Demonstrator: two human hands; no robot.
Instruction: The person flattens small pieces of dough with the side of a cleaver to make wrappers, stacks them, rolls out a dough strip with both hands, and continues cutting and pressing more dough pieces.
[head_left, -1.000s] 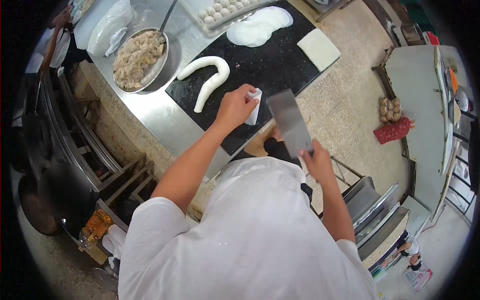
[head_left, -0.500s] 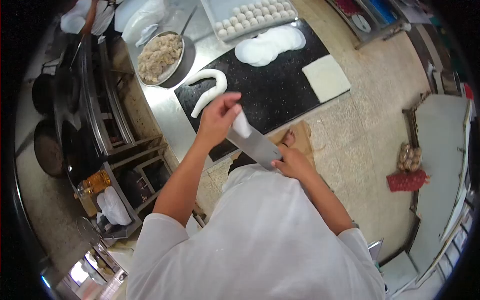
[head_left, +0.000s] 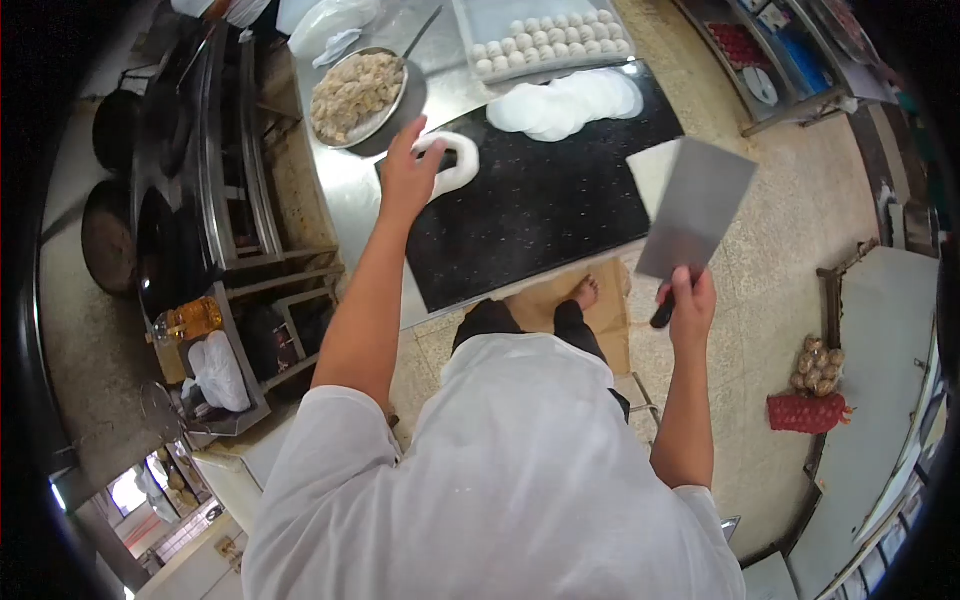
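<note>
The spread, seemingly empty left hand (head_left: 405,182) and closed right hand (head_left: 691,303) flank a black speckled rectangular slab (head_left: 535,225); the right grips a broad grey steel cleaver (head_left: 704,200). The smooth white dough rope (head_left: 464,166), its long axis hooked, curves rightward from the nearer left fingers, contact unclear.

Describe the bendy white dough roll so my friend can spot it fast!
Find the black board on the metal table. Near its left end, partly behind the left hand, lies the dough roll. It's one thick, curved rope, unlike the flat white rounds nearby.
</note>
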